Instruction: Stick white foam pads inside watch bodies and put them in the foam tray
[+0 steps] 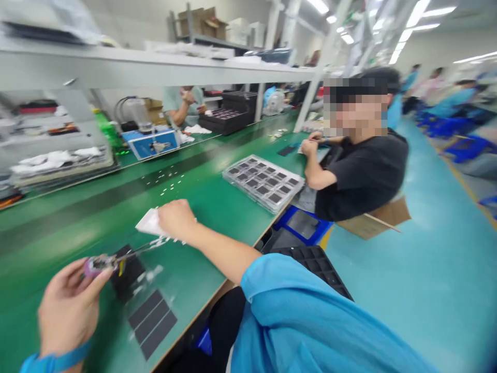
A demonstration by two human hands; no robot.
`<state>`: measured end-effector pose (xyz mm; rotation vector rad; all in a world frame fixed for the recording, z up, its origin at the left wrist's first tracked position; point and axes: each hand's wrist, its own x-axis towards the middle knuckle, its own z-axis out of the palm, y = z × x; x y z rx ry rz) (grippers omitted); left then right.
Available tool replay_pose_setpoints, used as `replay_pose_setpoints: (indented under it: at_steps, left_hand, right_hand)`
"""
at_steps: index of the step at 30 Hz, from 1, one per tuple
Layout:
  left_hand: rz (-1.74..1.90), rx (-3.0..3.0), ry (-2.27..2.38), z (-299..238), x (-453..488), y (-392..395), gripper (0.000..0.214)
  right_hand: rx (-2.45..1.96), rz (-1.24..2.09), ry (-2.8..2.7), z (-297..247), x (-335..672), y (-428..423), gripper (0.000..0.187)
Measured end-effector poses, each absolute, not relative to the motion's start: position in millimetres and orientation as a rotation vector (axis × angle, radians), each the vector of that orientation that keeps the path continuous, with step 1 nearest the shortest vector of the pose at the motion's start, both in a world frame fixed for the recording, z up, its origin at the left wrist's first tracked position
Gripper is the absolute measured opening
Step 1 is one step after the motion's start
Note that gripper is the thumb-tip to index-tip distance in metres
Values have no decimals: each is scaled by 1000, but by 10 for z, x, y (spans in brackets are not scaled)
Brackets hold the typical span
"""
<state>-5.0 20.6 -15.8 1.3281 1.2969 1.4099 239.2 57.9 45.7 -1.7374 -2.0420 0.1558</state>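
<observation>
My left hand [72, 300] is closed around a small round device [100, 265] with a purple rim and bare electronic parts facing up. A thin dark strip or wire stretches from the device toward the right, blurred. Farther out on the green bench, my right hand [176, 220] is closed at a white cloth or paper [149, 223], its fingertips hidden from this side. Pale small pieces lie just below that hand. Between my hands and the bench edge are a black flat pad [127, 274] and a sheet with dark strips [152, 322].
A clear tray [264, 181] of dark square parts stands near the bench edge. Small white bits [171, 186] are scattered on the bench. A co-worker [361, 160] sits at the right. A blue box [151, 143] and a white shelf [155, 67] line the back.
</observation>
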Motion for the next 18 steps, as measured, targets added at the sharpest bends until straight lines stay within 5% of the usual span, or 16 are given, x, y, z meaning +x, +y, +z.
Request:
replay_pose_setpoints:
  at_steps: [5,11,18]
  left_hand:
    - [1502,911,1094,143,241,46,63]
    - [1341,889,884,61,220,13,62]
    - [1306,942,843,56,192,5,58]
  right_hand:
    - [-1579,349,-2088,342,2437,675,27]
    - [-838,941,-1679,159,2027,387,14]
    - [-905,913,-1688,125,1934,270,7]
